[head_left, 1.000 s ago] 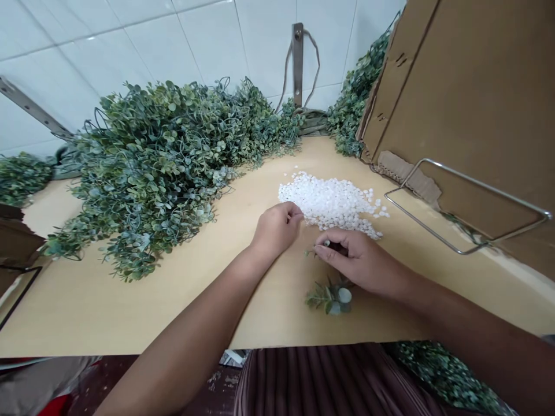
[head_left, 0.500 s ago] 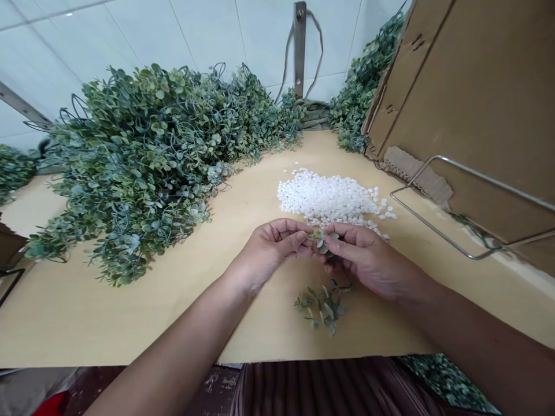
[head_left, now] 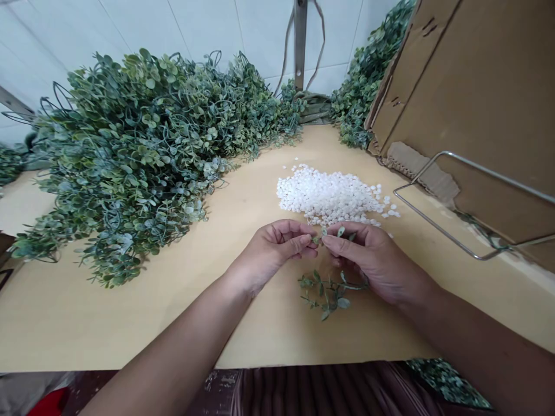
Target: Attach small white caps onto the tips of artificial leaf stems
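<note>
My right hand [head_left: 368,254] is closed on an artificial leaf sprig [head_left: 332,292], whose lower branches hang out beneath the palm on its left side. Small green leaves poke up between thumb and forefinger. Fingertips of my left hand [head_left: 286,245] are pinched at the sprig's tip, meeting the right fingertips; whether a small white piece is between them is too small to make out. Just beyond both hands lies a heap of small white plastic pieces [head_left: 327,193] on the tan tabletop [head_left: 173,323].
A large pile of artificial greenery [head_left: 143,150] covers the left and back of the table. More greenery [head_left: 364,81] is at the back right, beside a cardboard box [head_left: 485,104]. A bent metal wire frame [head_left: 455,231] juts out at the right.
The sprig has turned in my right hand, its hanging branches shifting up and right. My fingertips stay close together. The view has moved slightly.
</note>
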Action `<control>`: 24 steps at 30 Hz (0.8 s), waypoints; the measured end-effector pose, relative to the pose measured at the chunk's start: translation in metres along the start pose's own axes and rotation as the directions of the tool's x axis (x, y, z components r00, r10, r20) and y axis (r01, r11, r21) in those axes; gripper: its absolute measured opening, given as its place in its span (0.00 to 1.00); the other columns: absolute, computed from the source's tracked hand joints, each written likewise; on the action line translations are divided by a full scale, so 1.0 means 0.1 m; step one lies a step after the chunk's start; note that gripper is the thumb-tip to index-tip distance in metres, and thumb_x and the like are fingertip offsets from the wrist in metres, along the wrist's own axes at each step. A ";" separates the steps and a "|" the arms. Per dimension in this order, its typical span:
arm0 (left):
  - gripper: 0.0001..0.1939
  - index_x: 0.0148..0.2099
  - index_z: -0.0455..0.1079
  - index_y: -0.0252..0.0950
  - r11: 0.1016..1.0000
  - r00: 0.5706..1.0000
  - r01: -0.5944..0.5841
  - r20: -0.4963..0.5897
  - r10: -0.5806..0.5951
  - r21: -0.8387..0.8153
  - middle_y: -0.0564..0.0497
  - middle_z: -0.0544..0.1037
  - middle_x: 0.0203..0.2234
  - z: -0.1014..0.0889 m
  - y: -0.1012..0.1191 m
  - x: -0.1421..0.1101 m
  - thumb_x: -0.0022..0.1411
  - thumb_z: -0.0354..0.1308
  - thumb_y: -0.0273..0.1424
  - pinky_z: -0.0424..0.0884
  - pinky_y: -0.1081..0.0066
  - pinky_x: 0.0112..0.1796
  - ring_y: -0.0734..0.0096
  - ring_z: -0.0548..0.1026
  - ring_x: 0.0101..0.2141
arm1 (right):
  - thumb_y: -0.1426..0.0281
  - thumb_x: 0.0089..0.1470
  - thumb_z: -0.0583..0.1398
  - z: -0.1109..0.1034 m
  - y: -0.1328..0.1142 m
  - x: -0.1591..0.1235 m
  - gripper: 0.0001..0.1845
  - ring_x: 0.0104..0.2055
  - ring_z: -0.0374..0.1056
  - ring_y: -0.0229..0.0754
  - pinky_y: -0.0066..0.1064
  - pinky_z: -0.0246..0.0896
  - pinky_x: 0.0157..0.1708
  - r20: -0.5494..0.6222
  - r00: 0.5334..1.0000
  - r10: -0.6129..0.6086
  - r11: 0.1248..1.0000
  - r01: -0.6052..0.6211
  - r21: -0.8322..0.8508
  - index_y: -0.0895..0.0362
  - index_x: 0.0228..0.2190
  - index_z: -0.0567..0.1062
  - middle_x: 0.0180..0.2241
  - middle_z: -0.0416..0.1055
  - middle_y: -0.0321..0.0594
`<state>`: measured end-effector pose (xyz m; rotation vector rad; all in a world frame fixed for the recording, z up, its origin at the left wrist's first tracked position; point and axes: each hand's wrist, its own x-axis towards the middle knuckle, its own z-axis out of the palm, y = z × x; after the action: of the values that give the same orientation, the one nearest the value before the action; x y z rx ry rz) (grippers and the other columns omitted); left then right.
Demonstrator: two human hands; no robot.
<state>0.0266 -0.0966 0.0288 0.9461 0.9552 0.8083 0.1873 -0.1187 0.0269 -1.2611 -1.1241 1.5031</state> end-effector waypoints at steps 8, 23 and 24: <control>0.05 0.29 0.75 0.34 1.000 0.999 -0.007 -0.039 0.007 -0.020 0.55 0.77 0.22 0.04 0.00 0.00 0.45 0.65 0.24 0.69 0.75 0.32 0.80 0.72 0.23 | 0.59 0.33 0.67 0.00 0.02 0.00 0.16 0.19 0.59 0.31 0.24 0.53 0.18 -0.064 0.997 -0.030 0.999 0.031 0.024 0.57 0.21 0.72 0.16 0.63 0.30; 0.07 0.26 0.76 0.34 1.000 0.996 -0.013 -0.084 0.011 -0.025 0.56 0.77 0.20 0.11 0.04 -0.03 0.46 0.62 0.18 0.70 0.72 0.37 0.80 0.73 0.24 | 0.62 0.32 0.65 0.00 -0.01 -0.01 0.13 0.18 0.60 0.33 0.26 0.55 0.18 -0.135 0.990 0.035 0.997 -0.026 0.066 0.56 0.20 0.69 0.17 0.64 0.31; 0.07 0.26 0.76 0.35 1.000 0.996 -0.017 -0.084 0.015 -0.020 0.56 0.77 0.20 0.11 0.04 -0.03 0.46 0.62 0.19 0.70 0.72 0.37 0.80 0.73 0.24 | 0.62 0.32 0.65 0.00 -0.01 -0.01 0.13 0.18 0.60 0.33 0.26 0.55 0.18 -0.140 0.990 0.032 0.998 -0.024 0.057 0.56 0.20 0.69 0.16 0.64 0.30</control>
<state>0.0351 -0.1008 0.0360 0.9083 1.0108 0.8754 0.1877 -0.1197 0.0282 -1.3284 -0.9707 1.4317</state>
